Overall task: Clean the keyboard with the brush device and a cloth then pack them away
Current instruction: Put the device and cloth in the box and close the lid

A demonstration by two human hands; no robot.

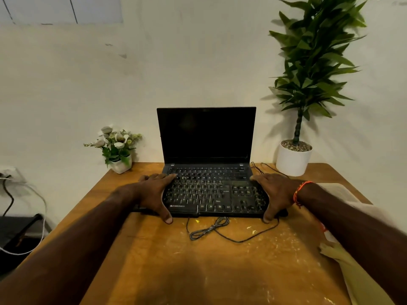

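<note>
Head view | keyboard (214, 195) lay at 12 o'clock on desk (198, 260), overlapping laptop (207, 137) | long axis 9-to-3 | left hand (152, 190) and right hand (275, 193) gripped opposite ends, equally near | brush, cloth unidentified.

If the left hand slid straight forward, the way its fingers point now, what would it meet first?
Most likely the laptop. The left hand grips the left end of the keyboard, its fingers pointing forward and slightly right, toward the laptop's own keys just ahead. Depth is unclear, so they may already touch it.
</note>
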